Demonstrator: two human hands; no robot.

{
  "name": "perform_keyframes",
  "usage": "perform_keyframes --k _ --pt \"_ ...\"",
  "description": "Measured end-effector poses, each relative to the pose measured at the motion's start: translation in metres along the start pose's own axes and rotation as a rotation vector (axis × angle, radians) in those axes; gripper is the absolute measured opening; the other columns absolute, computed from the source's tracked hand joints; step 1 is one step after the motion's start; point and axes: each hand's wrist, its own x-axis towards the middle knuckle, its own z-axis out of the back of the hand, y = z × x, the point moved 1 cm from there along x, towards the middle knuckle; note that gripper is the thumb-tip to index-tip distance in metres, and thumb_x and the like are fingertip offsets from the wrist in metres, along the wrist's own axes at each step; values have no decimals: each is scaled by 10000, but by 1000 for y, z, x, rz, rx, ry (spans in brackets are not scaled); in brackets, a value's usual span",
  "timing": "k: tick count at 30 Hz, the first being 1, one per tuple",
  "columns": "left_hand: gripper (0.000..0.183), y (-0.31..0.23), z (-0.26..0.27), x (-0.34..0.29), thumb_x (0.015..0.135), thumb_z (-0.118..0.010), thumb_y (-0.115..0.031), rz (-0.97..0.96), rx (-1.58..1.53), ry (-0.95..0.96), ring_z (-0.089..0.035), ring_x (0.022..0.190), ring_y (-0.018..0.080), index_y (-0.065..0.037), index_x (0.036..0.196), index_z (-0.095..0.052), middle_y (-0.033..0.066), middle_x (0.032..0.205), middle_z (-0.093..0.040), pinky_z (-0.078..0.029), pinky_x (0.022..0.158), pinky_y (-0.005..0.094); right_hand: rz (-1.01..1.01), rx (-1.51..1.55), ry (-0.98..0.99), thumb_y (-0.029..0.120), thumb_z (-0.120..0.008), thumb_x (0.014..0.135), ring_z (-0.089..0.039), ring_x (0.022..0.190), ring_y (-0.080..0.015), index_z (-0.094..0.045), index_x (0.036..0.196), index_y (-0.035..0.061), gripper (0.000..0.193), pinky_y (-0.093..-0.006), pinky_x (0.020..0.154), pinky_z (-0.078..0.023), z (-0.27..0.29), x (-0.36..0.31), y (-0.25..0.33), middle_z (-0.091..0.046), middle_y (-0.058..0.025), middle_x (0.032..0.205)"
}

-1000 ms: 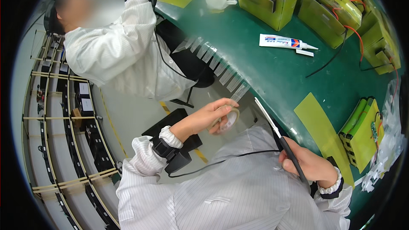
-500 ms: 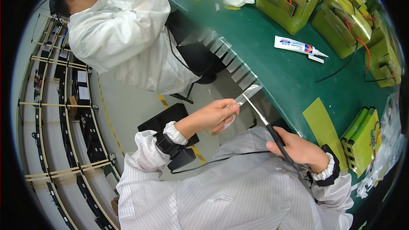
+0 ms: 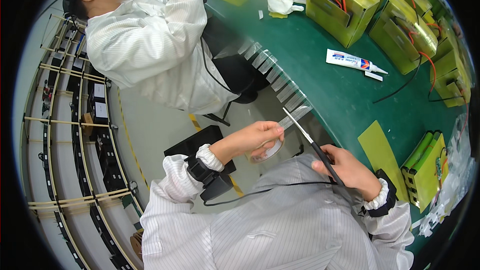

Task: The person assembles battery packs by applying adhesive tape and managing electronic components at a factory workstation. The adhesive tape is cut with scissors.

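Two closed grips: at centre, my left hand [image 3: 250, 141] holds a tape roll [image 3: 270, 153], seemingly to tension its strip [image 3: 299, 113] toward the bench [image 3: 330, 97] at two o'clock; a black-handled tool [image 3: 315, 147] crosses it from my right hand [image 3: 354, 171], four o'clock.

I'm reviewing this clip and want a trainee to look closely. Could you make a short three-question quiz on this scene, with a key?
1. What do the left hand and the right hand hold?
2. True or false: the white tube lies on the green table.
3. Choose one: the row of transparent tape strips sticks out along
a) a shelf of the rack
b) the table's edge
c) the chair

Key:
1. The left hand holds a tape roll; the right hand holds a slim black-handled tool with a metal front.
2. True.
3. b
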Motion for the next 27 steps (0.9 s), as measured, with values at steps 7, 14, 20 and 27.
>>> perform_keyframes --k 7,14,20,27 --pt "310 31 20 -23 945 -415 -345 165 72 72 -317 354 43 -70 857 -527 -63 503 -369 -338 431 195 38 -126 183 474 -670 746 -496 613 -178 -561 972 -62 592 -287 592 -421 -14 1 -11 -515 -83 656" --pt "351 4 -28 -23 949 -401 -359 68 6 47 -315 373 38 -69 815 -546 -45 499 -380 -302 426 185 161 538 61 452 -473 877 -505 848 -166 -192 1358 -34 739 -258 688 -418 38 -58 -35 -530 -135 969" --pt "362 -29 -51 25 948 -390 -375 -52 -113 -61 -310 355 48 -79 796 -534 -35 504 -383 -297 417 195 256 536 -218 816 -337 684 -515 807 -156 -191 1361 -23 1088 -252 627 -414 47 -91 -29 -539 -119 914" --pt "352 -29 -44 34 945 -399 -379 85 -112 -94 -296 359 53 -86 806 -537 -40 513 -359 -294 409 190 314 693 -82 654 -426 805 -500 839 -149 -187 1374 -1 900 -239 671 -404 53 -86 -47 -527 -108 971"
